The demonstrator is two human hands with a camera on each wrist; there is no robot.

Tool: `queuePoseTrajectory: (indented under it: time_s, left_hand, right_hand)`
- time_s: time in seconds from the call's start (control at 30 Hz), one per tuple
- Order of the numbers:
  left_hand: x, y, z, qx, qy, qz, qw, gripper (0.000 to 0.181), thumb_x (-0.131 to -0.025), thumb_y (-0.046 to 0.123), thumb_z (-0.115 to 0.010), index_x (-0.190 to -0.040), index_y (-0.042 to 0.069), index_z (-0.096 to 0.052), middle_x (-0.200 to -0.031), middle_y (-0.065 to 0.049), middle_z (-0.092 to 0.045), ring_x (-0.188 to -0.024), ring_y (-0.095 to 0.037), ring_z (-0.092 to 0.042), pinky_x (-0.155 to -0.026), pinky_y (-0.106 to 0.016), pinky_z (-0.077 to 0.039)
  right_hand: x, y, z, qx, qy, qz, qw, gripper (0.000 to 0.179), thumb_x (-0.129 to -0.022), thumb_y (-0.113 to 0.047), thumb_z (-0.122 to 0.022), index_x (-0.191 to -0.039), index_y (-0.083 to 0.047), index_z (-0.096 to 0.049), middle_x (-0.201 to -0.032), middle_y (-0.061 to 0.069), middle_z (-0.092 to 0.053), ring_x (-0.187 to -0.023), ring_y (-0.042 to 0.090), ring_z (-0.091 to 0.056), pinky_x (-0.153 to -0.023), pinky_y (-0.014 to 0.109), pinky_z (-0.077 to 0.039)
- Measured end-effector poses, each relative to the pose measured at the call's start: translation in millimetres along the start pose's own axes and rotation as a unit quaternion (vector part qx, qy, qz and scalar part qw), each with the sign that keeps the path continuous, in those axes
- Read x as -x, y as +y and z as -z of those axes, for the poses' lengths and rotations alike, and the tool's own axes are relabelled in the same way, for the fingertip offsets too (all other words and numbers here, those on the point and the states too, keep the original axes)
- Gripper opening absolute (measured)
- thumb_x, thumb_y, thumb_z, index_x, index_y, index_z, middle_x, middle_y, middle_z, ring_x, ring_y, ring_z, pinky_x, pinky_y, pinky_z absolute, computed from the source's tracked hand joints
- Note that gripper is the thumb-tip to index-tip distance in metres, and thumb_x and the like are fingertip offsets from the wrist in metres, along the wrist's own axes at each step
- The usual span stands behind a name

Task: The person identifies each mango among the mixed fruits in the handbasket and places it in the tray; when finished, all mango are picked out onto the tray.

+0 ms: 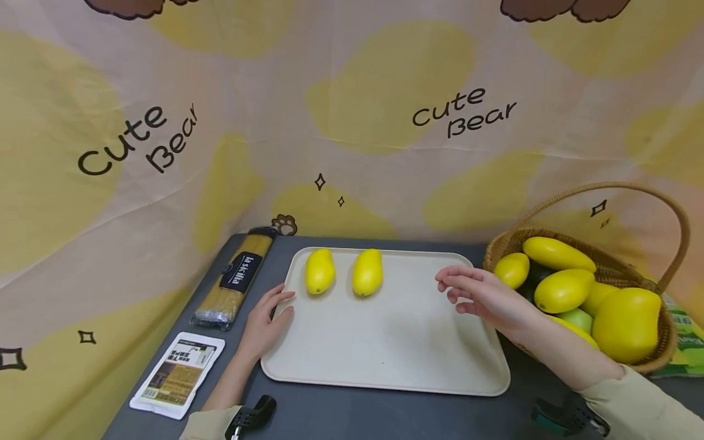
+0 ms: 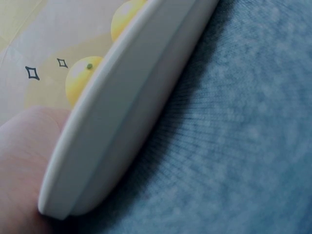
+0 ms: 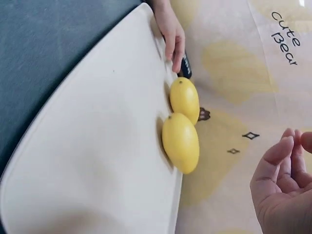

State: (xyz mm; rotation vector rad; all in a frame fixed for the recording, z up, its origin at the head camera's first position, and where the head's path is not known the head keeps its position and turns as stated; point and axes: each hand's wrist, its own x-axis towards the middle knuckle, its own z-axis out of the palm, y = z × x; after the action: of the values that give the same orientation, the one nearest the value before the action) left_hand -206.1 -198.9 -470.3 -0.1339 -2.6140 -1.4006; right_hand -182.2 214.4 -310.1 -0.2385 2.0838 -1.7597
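Observation:
A cream rectangular tray [image 1: 385, 342] lies on the grey table. Two yellow oval fruits [image 1: 319, 271] [image 3: 181, 143] sit side by side near its far left corner, a small gap between them in the head view. My left hand [image 1: 266, 325] rests at the tray's left rim, fingertips and thumb along the edge. From the left wrist, the tray's side wall [image 2: 122, 107] hides most of that hand. Over the tray's right part hovers my right hand [image 1: 478, 294], fingers loosely bent and holding nothing; the right wrist view shows its thumb near the fingertips.
At the right, a wicker basket [image 1: 668, 342] with a tall handle holds several yellow fruits [image 1: 564, 290] and a large yellow one [image 1: 627, 326]. A pasta pack [image 1: 236, 281] and a white pouch [image 1: 178, 376] lie left of the tray. A printed cloth [image 1: 357, 122] hangs behind.

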Motion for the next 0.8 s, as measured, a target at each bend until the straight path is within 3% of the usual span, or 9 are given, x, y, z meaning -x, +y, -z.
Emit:
queuePoseTrajectory:
  time_s: [0.13,0.2,0.23,0.3,0.37,0.47,0.57,0.67,0.8]
  left_hand:
    - [0.9,-1.7,0.7,0.001,-0.002,0.006,1.0,0.035,-0.094,0.013,-0.063,-0.129,0.007,-0.062,-0.151,-0.015,-0.039,-0.14,-0.036,-0.031,-0.112,-0.055,-0.025]
    - [1.5,-2.5,0.7,0.001,-0.002,0.006,1.0,0.035,-0.094,0.013,-0.063,-0.129,0.007,-0.062,-0.151,-0.015,-0.039,-0.14,-0.037,-0.032,-0.112,-0.056,-0.026]
    - [1.7,-2.8,0.7,0.0,-0.001,0.005,1.0,0.035,-0.094,0.013,-0.063,-0.129,0.007,-0.062,-0.151,-0.015,-0.039,-0.14,-0.037,-0.032,-0.112,-0.056,-0.026]
    - [2.1,-2.6,1.0,-0.002,0.0,0.004,1.0,0.035,-0.094,0.013,-0.063,-0.129,0.007,-0.062,-0.151,-0.015,-0.039,-0.14,-0.037,-0.032,-0.112,-0.056,-0.026]
    - [2.0,-2.0,0.7,-0.004,0.0,0.005,1.0,0.035,-0.094,0.013,-0.063,-0.128,0.007,-0.063,-0.15,-0.015,-0.039,-0.139,-0.037,-0.033,-0.112,-0.056,-0.026]
    - [1.9,-1.0,0.4,-0.006,0.001,0.006,1.0,0.035,-0.094,0.012,-0.063,-0.128,0.007,-0.063,-0.15,-0.015,-0.04,-0.139,-0.037,-0.033,-0.112,-0.056,-0.026]
    - [1.5,-0.3,0.4,-0.006,0.0,0.006,1.0,0.034,-0.094,0.012,-0.063,-0.128,0.007,-0.063,-0.15,-0.015,-0.04,-0.139,-0.037,-0.033,-0.112,-0.056,-0.026]
    - [0.7,-0.3,0.6,-0.008,-0.001,0.006,0.9999,0.034,-0.095,0.013,-0.062,-0.128,0.008,-0.063,-0.151,-0.015,-0.039,-0.14,-0.037,-0.032,-0.111,-0.057,-0.026]
    - [-0.9,-1.7,-0.1,-0.012,-0.001,0.003,0.9999,0.034,-0.095,0.014,-0.062,-0.128,0.008,-0.063,-0.151,-0.015,-0.039,-0.14,-0.037,-0.032,-0.111,-0.057,-0.026]
  right_hand:
    - [28.6,-4,28,0.103,-0.01,0.037,0.9939,0.024,-0.102,-0.024,-0.051,-0.115,-0.007,-0.061,-0.103,0.007,-0.061,-0.088,0.019,-0.055,-0.072,0.028,-0.052]
    - [41.1,-5,46,0.183,0.006,0.076,0.9801,0.022,-0.102,-0.019,-0.052,-0.116,-0.005,-0.06,-0.103,0.007,-0.063,-0.087,0.018,-0.057,-0.07,0.029,-0.053]
    - [47.3,-5,55,0.232,0.018,0.101,0.9672,0.019,-0.101,-0.016,-0.053,-0.115,-0.006,-0.061,-0.102,0.005,-0.064,-0.086,0.016,-0.059,-0.068,0.028,-0.053]
    - [59.5,-5,74,0.35,0.063,0.134,0.9248,0.016,-0.098,-0.014,-0.058,-0.113,-0.012,-0.064,-0.102,0.001,-0.065,-0.085,0.011,-0.059,-0.066,0.027,-0.053]
    - [69.8,-3,92,0.458,0.108,0.152,0.8693,0.016,-0.094,-0.015,-0.065,-0.11,-0.016,-0.066,-0.102,-0.003,-0.067,-0.083,0.007,-0.059,-0.062,0.026,-0.052]
    - [83.7,2,115,0.575,0.161,0.14,0.7897,0.023,-0.086,-0.019,-0.075,-0.106,-0.012,-0.067,-0.1,0.004,-0.067,-0.084,0.018,-0.062,-0.064,0.037,-0.053]
    - [95.3,15,133,0.629,0.193,0.129,0.7421,0.042,-0.076,-0.023,-0.083,-0.106,0.001,-0.065,-0.101,0.021,-0.064,-0.085,0.04,-0.059,-0.068,0.052,-0.049]
    - [106.0,34,147,0.644,0.225,0.122,0.7214,0.068,-0.066,-0.033,-0.088,-0.11,0.008,-0.058,-0.109,0.034,-0.053,-0.093,0.053,-0.049,-0.078,0.062,-0.04]
    - [116.6,59,160,0.642,0.253,0.087,0.719,0.102,-0.055,-0.046,-0.09,-0.125,0.012,-0.044,-0.118,0.043,-0.038,-0.102,0.061,-0.035,-0.087,0.069,-0.028]
